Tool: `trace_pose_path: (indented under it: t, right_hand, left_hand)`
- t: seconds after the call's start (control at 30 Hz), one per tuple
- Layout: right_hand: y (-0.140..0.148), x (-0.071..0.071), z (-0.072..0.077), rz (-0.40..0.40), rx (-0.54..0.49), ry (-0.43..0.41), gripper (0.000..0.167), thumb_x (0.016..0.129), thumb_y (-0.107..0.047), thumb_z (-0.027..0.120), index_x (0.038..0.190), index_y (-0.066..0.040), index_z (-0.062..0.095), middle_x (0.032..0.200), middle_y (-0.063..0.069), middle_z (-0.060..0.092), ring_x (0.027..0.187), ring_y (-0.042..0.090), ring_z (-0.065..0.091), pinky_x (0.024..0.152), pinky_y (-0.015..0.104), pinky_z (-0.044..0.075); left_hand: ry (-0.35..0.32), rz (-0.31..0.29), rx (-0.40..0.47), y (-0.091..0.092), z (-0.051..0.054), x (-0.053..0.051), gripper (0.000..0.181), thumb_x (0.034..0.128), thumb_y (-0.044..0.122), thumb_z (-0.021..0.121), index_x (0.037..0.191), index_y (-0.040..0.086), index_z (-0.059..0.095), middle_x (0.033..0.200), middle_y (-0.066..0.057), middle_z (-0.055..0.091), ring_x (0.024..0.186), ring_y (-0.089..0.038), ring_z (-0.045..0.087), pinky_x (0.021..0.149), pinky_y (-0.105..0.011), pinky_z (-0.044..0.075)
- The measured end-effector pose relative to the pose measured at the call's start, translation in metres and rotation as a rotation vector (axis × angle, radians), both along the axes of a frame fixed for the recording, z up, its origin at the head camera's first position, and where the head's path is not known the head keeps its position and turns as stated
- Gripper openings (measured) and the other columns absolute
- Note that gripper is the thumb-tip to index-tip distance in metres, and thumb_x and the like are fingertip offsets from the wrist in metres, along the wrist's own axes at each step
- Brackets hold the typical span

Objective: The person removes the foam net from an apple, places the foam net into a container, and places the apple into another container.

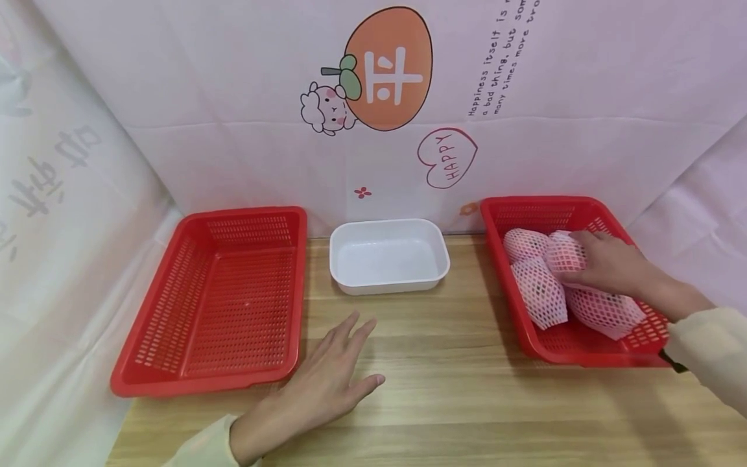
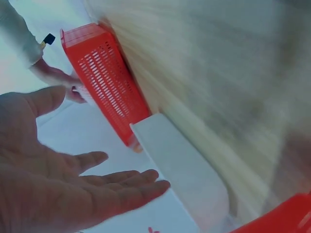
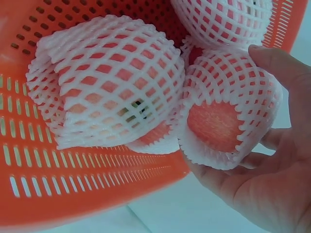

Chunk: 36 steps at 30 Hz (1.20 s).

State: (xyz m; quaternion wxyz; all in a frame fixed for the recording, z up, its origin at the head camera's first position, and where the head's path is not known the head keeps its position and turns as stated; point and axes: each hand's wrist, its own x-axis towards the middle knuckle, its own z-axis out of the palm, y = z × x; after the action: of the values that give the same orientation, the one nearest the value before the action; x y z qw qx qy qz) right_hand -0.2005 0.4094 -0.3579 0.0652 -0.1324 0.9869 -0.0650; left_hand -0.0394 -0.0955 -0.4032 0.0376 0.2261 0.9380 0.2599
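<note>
My right hand [image 1: 613, 266] reaches into the right red basket [image 1: 493, 220] and grips an apple [image 3: 216, 127] wrapped in a white foam net. In the right wrist view, the thumb lies along its upper side, the other fingers are beneath it, and red streaked skin shows through the net's open end. Several more netted apples sit in the basket, including a large one [image 3: 121, 80] beside the gripped apple and another [image 3: 223, 19] above it. My left hand [image 1: 323, 379] is held over the table, fingers straight and spread, holding nothing, beside the left red basket [image 1: 245, 311].
A white rectangular dish [image 1: 390, 285] stands between the two baskets near the back wall, with nothing inside. The wooden tabletop [image 1: 443, 389] runs beneath everything. Printed white cloth [image 1: 262, 162] hangs behind and along both sides.
</note>
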Motion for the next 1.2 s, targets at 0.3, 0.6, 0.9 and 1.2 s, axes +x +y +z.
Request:
trace_pose_path:
  t: [0.3,0.6,0.9,1.2]
  right_hand:
    - [-0.006,0.008,0.008,0.007,-0.018,0.024,0.101,0.080,-0.047,0.091,0.149,0.011,0.043,0.137,0.041,0.056,0.120,0.060,0.057,0.092,0.077,0.051]
    - [-0.038,0.021,0.032,0.051,-0.008,0.076,0.102,0.078,-0.045,0.093,0.151,0.006,0.044,0.136,0.037,0.055,0.119,0.056,0.057,0.088,0.073,0.055]
    - [-0.078,0.033,0.060,0.103,0.017,0.110,0.097,0.078,-0.040,0.093,0.152,0.002,0.047,0.138,0.032,0.056,0.121,0.052,0.058,0.092,0.071,0.055]
    - [-0.121,0.048,0.074,0.195,0.018,0.155,0.096,0.072,-0.037,0.097,0.150,-0.004,0.053,0.137,0.025,0.061,0.123,0.045,0.061,0.090,0.063,0.060]
  left_hand:
    - [0.026,0.032,0.161,0.001,-0.014,-0.002,0.075,0.0953,0.028,0.081,0.157,0.005,0.044,0.155,-0.022,0.049,0.145,-0.037,0.049,0.116,-0.054,0.046]
    - [0.063,0.050,0.282,-0.001,-0.021,-0.005,0.069,0.0921,0.017,0.084,0.151,0.004,0.050,0.146,-0.012,0.058,0.132,-0.027,0.061,0.111,-0.043,0.052]
    - [0.018,0.098,0.312,-0.003,-0.023,-0.005,0.068,0.0925,0.016,0.084,0.151,0.009,0.051,0.143,-0.009,0.060,0.126,-0.025,0.064,0.099,-0.042,0.059]
    - [-0.087,0.078,0.452,-0.004,-0.025,-0.007,0.059,0.0937,0.007,0.080,0.147,0.009,0.055,0.143,-0.012,0.060,0.129,-0.028,0.064,0.099,-0.041,0.060]
